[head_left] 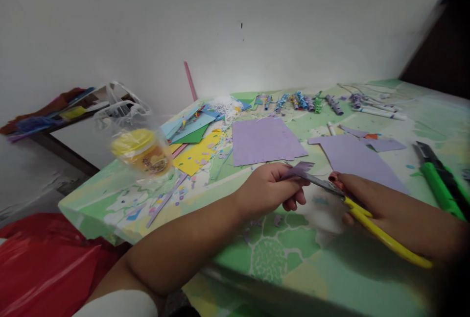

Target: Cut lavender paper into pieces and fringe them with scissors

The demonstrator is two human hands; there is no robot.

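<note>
My left hand (266,192) pinches a small purple paper strip (301,168) between thumb and fingers. Narrow cuts fringe the strip's free end. In my right hand (389,204) is a pair of scissors (370,224) with yellow handles, its blades pointing left and meeting the strip. How far the blades are apart cannot be made out. A small reddish-orange rolled piece (334,177) shows by my right thumb; whether the thumb holds it is unclear. Beyond my hands lie a purple paper sheet (266,141) and a cut purple sheet (362,160).
A green cutter (438,184) lies at the right. Several curled paper rolls (301,101) line the back near the wall. At left stand a yellow-lidded tub (141,150) in clear plastic and, beside it, coloured sheets (198,153). Paper scraps litter the patterned tablecloth (308,282).
</note>
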